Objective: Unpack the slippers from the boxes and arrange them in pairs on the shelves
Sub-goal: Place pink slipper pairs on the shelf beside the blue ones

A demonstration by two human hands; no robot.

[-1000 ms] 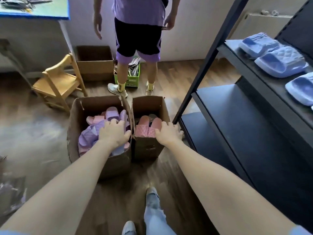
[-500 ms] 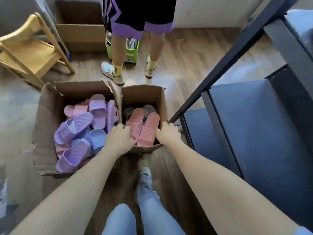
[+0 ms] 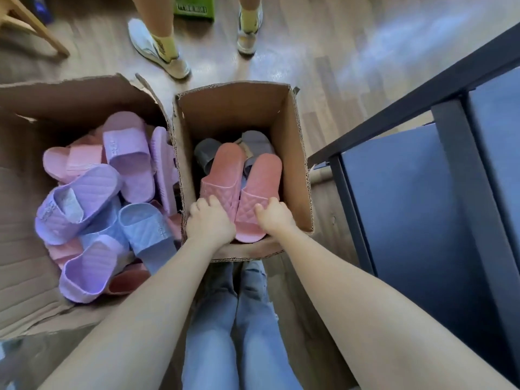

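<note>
Two pink slippers sit side by side in the small box [image 3: 298, 153], touching each other. The left pink slipper [image 3: 225, 170] and the right pink slipper [image 3: 263, 175] both run long-ways from the person out to the far wall of the box. Their bumpy strap ends are close to the person and their heels point away. The left hand [image 3: 209, 222] has its fingers bent over the strap end of the left one. The right hand [image 3: 274, 218] has its fingers bent over the strap of the right one. So each hand holds its own slipper, and I think both can go straight up and out as a pair. Grey slippers [image 3: 204, 153] lie under them. The dark shelf [image 3: 399, 209] is on the person's right, so the right hand is nearer to it. The big box [image 3: 84, 94] beside it is full of purple, blue and pink ones. A purple slipper [image 3: 126, 156] has small raised marks on its strap, too blurry to read. So is the label on the green crate [image 3: 194, 7].
</note>
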